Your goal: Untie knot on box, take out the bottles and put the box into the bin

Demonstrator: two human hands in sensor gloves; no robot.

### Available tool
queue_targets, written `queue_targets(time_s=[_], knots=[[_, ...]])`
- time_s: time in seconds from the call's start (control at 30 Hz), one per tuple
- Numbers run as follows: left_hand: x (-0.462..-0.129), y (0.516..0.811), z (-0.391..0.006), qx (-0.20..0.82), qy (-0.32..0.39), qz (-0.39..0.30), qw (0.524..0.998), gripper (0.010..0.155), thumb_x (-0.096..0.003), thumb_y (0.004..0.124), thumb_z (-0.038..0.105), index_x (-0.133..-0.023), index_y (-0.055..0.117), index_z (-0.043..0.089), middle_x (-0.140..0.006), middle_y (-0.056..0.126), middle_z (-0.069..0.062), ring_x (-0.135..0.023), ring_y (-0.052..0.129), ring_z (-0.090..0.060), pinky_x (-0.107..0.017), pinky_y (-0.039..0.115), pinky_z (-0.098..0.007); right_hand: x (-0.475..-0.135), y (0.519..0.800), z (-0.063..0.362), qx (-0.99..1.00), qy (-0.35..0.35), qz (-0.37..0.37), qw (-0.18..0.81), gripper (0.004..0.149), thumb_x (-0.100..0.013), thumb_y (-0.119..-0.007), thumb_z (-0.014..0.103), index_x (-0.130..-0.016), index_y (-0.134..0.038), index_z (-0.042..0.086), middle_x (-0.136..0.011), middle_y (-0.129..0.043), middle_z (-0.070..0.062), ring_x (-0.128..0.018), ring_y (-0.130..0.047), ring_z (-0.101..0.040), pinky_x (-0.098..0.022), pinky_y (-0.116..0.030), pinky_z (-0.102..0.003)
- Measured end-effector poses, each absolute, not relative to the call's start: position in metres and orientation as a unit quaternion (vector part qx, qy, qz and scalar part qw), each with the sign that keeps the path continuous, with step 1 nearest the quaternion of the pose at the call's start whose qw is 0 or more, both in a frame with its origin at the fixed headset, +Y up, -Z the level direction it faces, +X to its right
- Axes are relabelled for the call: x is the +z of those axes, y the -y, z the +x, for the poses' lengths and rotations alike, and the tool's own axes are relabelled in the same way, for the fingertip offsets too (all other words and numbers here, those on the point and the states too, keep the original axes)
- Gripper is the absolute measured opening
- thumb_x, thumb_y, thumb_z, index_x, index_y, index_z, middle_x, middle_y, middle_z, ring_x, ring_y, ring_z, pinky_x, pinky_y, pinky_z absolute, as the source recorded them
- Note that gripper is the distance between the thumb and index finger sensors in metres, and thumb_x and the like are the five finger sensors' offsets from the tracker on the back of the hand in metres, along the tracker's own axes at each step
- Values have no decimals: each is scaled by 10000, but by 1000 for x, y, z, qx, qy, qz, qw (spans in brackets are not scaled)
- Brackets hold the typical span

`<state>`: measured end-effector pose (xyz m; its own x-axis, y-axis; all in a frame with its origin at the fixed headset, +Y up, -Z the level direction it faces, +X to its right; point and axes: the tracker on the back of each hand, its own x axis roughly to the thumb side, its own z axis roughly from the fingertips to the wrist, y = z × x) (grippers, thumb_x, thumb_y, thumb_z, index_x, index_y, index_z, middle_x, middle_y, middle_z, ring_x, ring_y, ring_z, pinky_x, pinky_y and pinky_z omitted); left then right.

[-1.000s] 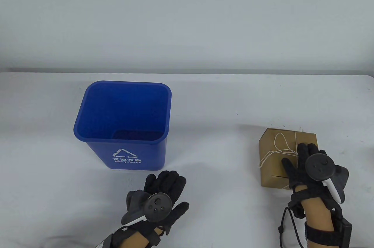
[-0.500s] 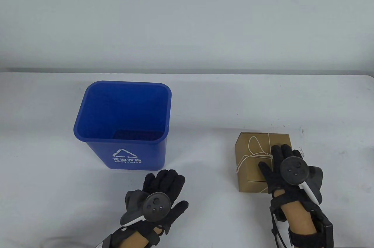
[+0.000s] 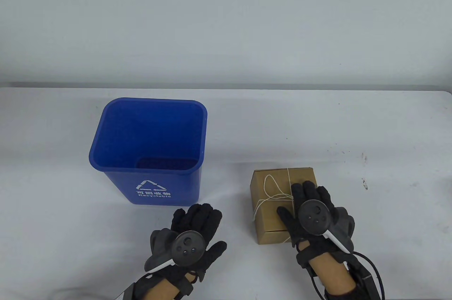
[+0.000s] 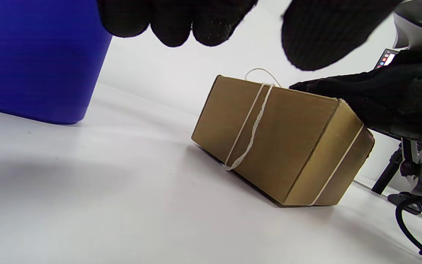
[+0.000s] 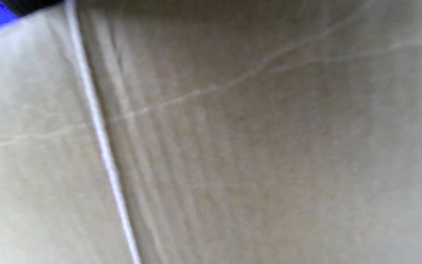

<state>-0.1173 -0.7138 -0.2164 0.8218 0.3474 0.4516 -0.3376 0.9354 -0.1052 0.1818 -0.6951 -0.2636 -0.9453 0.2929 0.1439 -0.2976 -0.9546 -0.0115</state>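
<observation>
Since the earlier frames the box (image 3: 273, 201) sits further left on the table (image 3: 317, 127) and slightly nearer the front edge, with the right hand (image 3: 310, 215) moved along on top of it; the left hand (image 3: 192, 234) and the bin (image 3: 148, 151) stay where they were.

Right hand lies flat on the box's top, right portion, fingers (image 3: 307, 190) straight and pointing far, thumb spread left over the lid. It presses on the cardboard and does not curl around it. Tracker (image 3: 314, 217) strapped to its back.

Box: brown cardboard, closed, upright on the table, right of the bin and well apart from it. White string (image 4: 251, 128) wraps it both ways; the bow's loop (image 3: 270, 187) lies on the top, left of the fingers, with a tail hanging down the left side.

Left hand rests near the front edge, just in front of the bin, fingers loosely bent, holding nothing.

Bin: blue, open top, recycling mark on its near wall.

Right wrist view: blurred cardboard and one string line only.
</observation>
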Motion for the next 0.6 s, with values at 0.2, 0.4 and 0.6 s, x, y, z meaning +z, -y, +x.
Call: queue_targets(time_s=[0.2,0.4,0.6], knots=[[-217,713,-119,177,230,-2,957,849,-481,723,609,-1142,413,176,-1173,416,-139,-1094,455,-518,-712,322,-772,-253,694,151,986,32,99,128,774,-493,-609,625,-1060,-500,109,-1103,-383,-194,-901,-428,-617,-587,-510,-680],[-219,712,-122,189,227,-1,955,863,-477,721,623,-1143,407,173,-1172,416,-142,-1094,455,-518,-712,328,-771,-243,694,120,987,45,112,109,778,-494,-594,639,-1053,-518,103,-1092,-416,-199,-874,-470,-617,-565,-550,-659],[-221,713,-125,199,227,-10,953,864,-476,712,628,-1145,403,177,-1174,413,-140,-1092,471,-518,-711,338,-773,-236,693,107,987,49,125,93,771,-498,-580,636,-1052,-524,103,-1090,-430,-205,-863,-494,-616,-554,-569,-648]])
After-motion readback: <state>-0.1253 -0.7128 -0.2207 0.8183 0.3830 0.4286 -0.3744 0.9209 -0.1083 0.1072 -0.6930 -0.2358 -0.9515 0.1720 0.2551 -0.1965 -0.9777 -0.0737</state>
